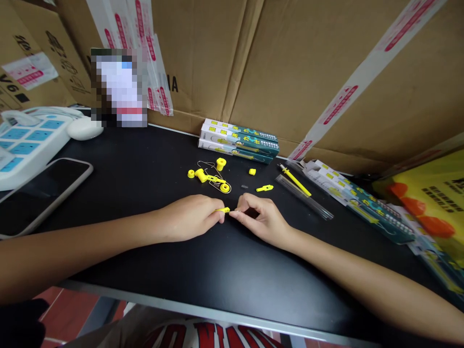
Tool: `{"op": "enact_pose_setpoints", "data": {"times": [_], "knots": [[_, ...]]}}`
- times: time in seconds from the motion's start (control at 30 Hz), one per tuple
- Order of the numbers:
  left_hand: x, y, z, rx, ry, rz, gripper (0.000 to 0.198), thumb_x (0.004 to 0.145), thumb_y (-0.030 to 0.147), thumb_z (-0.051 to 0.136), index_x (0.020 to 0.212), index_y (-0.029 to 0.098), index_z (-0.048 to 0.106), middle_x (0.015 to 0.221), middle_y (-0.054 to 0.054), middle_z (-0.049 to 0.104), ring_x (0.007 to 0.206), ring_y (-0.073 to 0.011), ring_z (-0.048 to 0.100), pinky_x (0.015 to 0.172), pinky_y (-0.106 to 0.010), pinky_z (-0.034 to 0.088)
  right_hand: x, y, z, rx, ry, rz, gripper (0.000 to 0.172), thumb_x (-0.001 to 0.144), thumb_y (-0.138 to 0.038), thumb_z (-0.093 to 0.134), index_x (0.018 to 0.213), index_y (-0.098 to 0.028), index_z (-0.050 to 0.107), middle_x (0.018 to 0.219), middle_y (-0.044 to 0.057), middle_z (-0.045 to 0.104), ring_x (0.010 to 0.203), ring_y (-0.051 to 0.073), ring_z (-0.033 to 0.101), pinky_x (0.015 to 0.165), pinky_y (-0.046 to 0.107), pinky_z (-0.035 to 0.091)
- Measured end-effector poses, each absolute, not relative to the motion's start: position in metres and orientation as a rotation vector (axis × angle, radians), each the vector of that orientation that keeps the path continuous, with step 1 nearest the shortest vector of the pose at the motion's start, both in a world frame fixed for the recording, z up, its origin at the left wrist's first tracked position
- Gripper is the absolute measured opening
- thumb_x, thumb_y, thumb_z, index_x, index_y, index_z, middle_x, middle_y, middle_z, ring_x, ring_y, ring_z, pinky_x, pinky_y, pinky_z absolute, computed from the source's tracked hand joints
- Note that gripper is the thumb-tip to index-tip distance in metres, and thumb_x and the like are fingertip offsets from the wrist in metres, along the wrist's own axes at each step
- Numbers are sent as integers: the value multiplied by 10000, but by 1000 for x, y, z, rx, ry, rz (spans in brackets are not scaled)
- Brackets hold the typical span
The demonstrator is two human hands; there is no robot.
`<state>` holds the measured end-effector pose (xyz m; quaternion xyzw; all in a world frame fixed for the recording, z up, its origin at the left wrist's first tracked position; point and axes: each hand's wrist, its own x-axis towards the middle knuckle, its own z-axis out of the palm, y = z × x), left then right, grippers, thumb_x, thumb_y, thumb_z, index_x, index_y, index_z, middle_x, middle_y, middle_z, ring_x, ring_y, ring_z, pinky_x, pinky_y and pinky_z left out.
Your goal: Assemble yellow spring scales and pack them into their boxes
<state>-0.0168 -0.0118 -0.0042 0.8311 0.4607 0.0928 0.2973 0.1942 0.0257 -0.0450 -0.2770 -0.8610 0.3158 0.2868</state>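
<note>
Over the middle of the black table, my left hand (190,218) is closed on a small yellow plastic piece (225,210), whose end sticks out past the thumb. Facing it, my right hand (264,220) pinches a thin metallic bit (236,210) at the tip of that piece; its exact kind is too small to make out. Just beyond the hands lie a yellow collar (221,164), a yellow ring (191,174), a bent wire hook (206,164), a small spring (244,186) and a flat yellow piece (265,188).
A yellow rod (296,181) and a clear tube (304,197) lie to the right. Printed boxes (237,140) stand at the back, with more boxes (357,200) at right. On the left are a phone (43,193) and a power strip (32,140). Cardboard cartons (300,63) wall the back.
</note>
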Motion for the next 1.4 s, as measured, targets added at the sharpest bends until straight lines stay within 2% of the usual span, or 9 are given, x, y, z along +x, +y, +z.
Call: {"op": "enact_pose_setpoints", "data": {"times": [0.27, 0.47, 0.63, 0.83, 1.23, 1.4], "knots": [[-15, -13, -5, 2179, 1248, 242, 252, 946, 207, 397, 909, 168, 643, 904, -31, 708, 812, -169, 642, 707, -263, 411, 193, 24, -45, -794, -2236, 905, 258, 869, -320, 637, 699, -197, 488, 673, -6, 582, 602, 115, 510, 568, 240, 400], [-17, -12, -1, 2054, 1248, 287, 267, 946, 252, 378, 860, 175, 620, 732, 11, 620, 665, -131, 569, 631, -241, 371, 193, 29, -45, -745, -2245, 872, 205, 874, -309, 628, 732, -193, 535, 662, -6, 594, 573, 107, 512, 530, 228, 404], [-18, -10, -1, 2063, 1201, 282, 235, 939, 235, 375, 802, 173, 556, 689, 25, 562, 645, -120, 527, 626, -236, 353, 194, 32, -44, -696, -2311, 809, 129, 867, -269, 638, 783, -185, 587, 639, -20, 571, 517, 85, 472, 470, 205, 373], [-19, -11, 0, 2010, 1133, 269, 209, 934, 195, 361, 791, 177, 513, 608, 52, 522, 558, -100, 483, 601, -227, 342, 195, 32, -43, -650, -2335, 820, 83, 871, -245, 641, 827, -175, 635, 670, -11, 602, 543, 83, 496, 497, 202, 386], [-17, -10, -1, 2023, 1172, 304, 269, 956, 261, 373, 879, 171, 615, 660, 33, 548, 600, -111, 504, 639, -230, 370, 197, 32, -44, -604, -2337, 815, 137, 900, -253, 600, 790, -172, 594, 712, 9, 619, 610, 104, 539, 572, 228, 417], [-17, -12, 0, 1999, 1172, 299, 321, 972, 239, 308, 888, 173, 610, 594, 49, 494, 549, -107, 456, 625, -226, 374, 197, 32, -43, -635, -2335, 837, 134, 915, -242, 575, 798, -177, 579, 712, 3, 604, 625, 105, 538, 590, 228, 422]]}}
